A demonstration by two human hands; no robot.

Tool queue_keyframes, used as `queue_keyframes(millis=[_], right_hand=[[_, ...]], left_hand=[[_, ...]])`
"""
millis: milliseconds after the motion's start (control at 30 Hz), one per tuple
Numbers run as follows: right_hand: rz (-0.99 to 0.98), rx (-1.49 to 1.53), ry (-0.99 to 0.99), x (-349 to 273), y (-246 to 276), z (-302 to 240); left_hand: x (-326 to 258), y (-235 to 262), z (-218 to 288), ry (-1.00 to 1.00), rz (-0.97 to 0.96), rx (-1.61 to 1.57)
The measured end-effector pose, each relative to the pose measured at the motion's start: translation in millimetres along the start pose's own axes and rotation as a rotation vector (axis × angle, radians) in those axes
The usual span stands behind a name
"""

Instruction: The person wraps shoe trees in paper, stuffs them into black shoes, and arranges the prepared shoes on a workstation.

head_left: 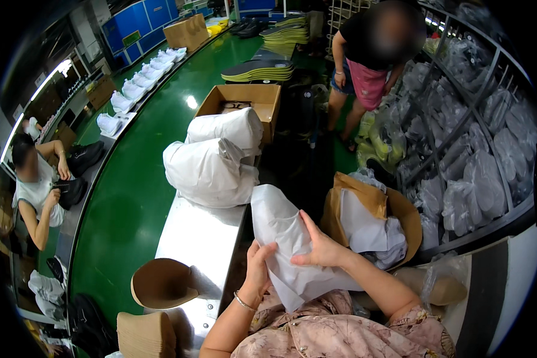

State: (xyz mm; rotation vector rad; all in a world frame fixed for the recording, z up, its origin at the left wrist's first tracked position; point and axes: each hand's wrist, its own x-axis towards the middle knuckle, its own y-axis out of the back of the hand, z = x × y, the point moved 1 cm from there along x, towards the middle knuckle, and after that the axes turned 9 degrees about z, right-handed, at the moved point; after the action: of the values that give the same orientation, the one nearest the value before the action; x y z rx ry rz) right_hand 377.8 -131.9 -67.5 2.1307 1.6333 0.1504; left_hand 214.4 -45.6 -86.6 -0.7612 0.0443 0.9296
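"Well, what is the left hand (pixel 258 271) doing?"

"It is holding the left side of a white bundle (pixel 275 218), thumb lying across it."

"And the right hand (pixel 325 249)?"

"It is gripping the other side, thumb and fingers spreading apart."

"Where is the bundle being held?"

"It is leaning just in front of the person's floral top (pixel 340 331), right of the metal bench (pixel 203 238), where two other wrapped bundles (pixel 198 170) are resting before an open carton (pixel 269 108)."

"Anything nearer?"

"Yes, brown curved pieces (pixel 142 334) are lying at the bench's near end."
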Motion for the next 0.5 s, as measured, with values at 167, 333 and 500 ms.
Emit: queue_keyframes(millis=[167, 333, 500], right_hand=[[0.033, 0.384, -0.093, -2, 11, 1], [0.091, 0.338, -0.025, -4, 20, -12], [0.175, 0.188, 0.015, 2, 19, -14]], left_hand=[[0, -2, 8, 0.014, 0.011, 0.121], [8, 12, 3, -0.026, 0.004, 0.269], [15, 0, 1, -0.266, 0.093, 0.502]])
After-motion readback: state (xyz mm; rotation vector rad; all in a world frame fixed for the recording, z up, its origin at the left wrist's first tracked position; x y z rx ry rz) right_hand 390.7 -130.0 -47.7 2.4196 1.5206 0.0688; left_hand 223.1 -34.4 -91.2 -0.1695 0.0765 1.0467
